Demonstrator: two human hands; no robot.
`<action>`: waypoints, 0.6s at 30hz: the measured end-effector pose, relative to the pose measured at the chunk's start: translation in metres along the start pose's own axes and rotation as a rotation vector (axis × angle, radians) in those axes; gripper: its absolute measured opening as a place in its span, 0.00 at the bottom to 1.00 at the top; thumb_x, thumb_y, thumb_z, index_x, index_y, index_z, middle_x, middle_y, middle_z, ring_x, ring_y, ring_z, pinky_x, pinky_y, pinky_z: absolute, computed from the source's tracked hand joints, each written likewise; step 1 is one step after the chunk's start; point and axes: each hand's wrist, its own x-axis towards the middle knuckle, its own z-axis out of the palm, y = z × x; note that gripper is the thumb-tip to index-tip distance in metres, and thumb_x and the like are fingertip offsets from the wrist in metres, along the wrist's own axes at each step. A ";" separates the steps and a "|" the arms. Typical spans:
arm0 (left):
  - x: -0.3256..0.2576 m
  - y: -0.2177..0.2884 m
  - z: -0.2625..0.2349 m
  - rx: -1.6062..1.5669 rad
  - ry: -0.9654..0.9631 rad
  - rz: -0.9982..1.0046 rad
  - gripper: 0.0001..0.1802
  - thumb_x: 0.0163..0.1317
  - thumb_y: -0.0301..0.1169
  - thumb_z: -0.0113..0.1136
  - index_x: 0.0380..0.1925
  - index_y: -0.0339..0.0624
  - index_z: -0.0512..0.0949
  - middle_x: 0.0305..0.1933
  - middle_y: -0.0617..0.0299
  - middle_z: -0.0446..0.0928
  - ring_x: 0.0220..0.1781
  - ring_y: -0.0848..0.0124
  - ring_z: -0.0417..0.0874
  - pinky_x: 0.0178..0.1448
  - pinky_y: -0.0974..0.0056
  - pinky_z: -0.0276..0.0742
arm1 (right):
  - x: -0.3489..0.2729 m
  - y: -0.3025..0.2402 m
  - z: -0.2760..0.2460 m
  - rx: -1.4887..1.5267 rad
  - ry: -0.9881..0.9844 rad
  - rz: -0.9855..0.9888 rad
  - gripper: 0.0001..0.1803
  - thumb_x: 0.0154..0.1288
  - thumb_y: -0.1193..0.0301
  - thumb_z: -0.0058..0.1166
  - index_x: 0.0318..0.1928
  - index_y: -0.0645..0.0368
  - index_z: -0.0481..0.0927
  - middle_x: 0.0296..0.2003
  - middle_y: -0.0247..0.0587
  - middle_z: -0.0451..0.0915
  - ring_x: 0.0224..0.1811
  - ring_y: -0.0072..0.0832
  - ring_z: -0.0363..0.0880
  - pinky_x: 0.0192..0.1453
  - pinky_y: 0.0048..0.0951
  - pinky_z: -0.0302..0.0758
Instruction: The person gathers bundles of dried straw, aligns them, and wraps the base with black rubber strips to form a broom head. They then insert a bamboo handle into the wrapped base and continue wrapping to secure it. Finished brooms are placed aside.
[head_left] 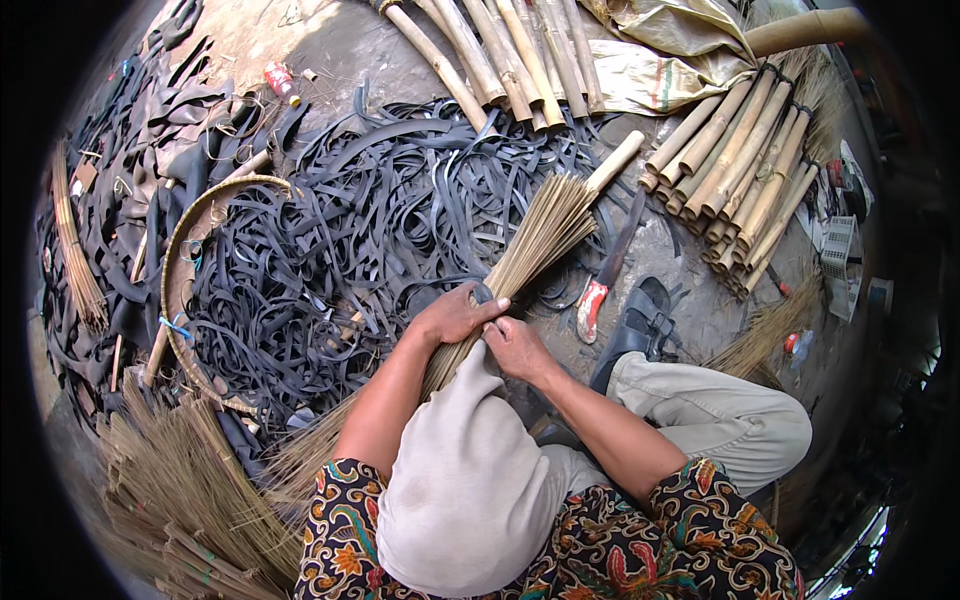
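Observation:
A stick broom (545, 225) lies slantwise over my raised knee, its bound sticks fanned out at the upper end around a pale bamboo pole (615, 162). Its fine bristle ends trail down to the lower left. My left hand (455, 315) is closed around the bundle of sticks, with a dark rubber band (482, 292) showing at its fingers. Close against it, my right hand (515, 348) has its fingers curled shut at the bundle's side; what they pinch is hidden. A knife (605, 275) with a red and white handle lies on the floor beyond my right hand.
A large heap of black rubber strips (390, 200) spreads ahead, partly inside a round woven tray (170, 270). Bamboo poles (735, 160) are stacked at the right, more poles (510, 55) at the top. Loose broom bristles (180, 480) pile up at the lower left. A sandalled foot (645, 320) rests at right.

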 end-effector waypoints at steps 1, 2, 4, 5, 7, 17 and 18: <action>-0.002 0.001 -0.001 0.009 0.024 0.000 0.60 0.62 0.73 0.64 0.73 0.26 0.68 0.64 0.29 0.80 0.71 0.45 0.81 0.74 0.53 0.74 | 0.001 0.000 0.001 0.016 -0.023 -0.069 0.24 0.77 0.57 0.49 0.38 0.70 0.80 0.37 0.69 0.83 0.43 0.66 0.84 0.47 0.55 0.78; -0.002 0.002 -0.001 0.000 0.029 -0.016 0.60 0.62 0.72 0.64 0.73 0.25 0.68 0.64 0.29 0.80 0.71 0.45 0.81 0.74 0.53 0.74 | 0.003 0.002 0.001 0.038 -0.058 -0.059 0.23 0.77 0.57 0.49 0.38 0.70 0.80 0.37 0.70 0.83 0.42 0.65 0.84 0.47 0.55 0.78; -0.003 0.007 -0.006 0.019 0.027 -0.035 0.60 0.62 0.71 0.65 0.73 0.25 0.68 0.65 0.29 0.80 0.70 0.45 0.81 0.74 0.54 0.73 | 0.007 0.005 0.001 0.102 -0.136 0.008 0.23 0.77 0.58 0.49 0.39 0.70 0.80 0.37 0.70 0.82 0.42 0.65 0.84 0.46 0.54 0.78; -0.002 0.011 -0.007 0.003 0.028 -0.035 0.57 0.61 0.66 0.70 0.71 0.25 0.69 0.62 0.28 0.81 0.68 0.43 0.83 0.72 0.52 0.76 | 0.009 0.006 0.004 0.090 -0.112 -0.044 0.23 0.75 0.59 0.49 0.38 0.71 0.80 0.36 0.71 0.82 0.41 0.64 0.84 0.46 0.54 0.77; 0.005 0.025 -0.008 0.160 0.075 0.034 0.53 0.59 0.62 0.73 0.68 0.26 0.72 0.59 0.30 0.83 0.64 0.40 0.85 0.69 0.50 0.78 | 0.012 0.008 0.010 0.023 -0.074 -0.026 0.22 0.73 0.60 0.50 0.37 0.71 0.81 0.37 0.71 0.82 0.41 0.65 0.84 0.46 0.54 0.78; 0.012 0.048 0.000 0.354 0.194 -0.118 0.36 0.54 0.44 0.76 0.57 0.32 0.75 0.53 0.33 0.86 0.57 0.39 0.87 0.64 0.44 0.82 | 0.016 0.050 -0.074 -0.282 0.574 0.166 0.29 0.70 0.50 0.66 0.53 0.66 0.80 0.50 0.58 0.82 0.55 0.53 0.82 0.60 0.47 0.77; 0.009 0.044 0.001 0.342 0.163 -0.098 0.36 0.54 0.44 0.76 0.57 0.32 0.75 0.53 0.33 0.86 0.57 0.38 0.87 0.64 0.44 0.82 | 0.021 0.062 -0.094 -0.374 0.684 0.295 0.34 0.69 0.51 0.67 0.61 0.66 0.74 0.53 0.59 0.79 0.60 0.54 0.78 0.65 0.50 0.75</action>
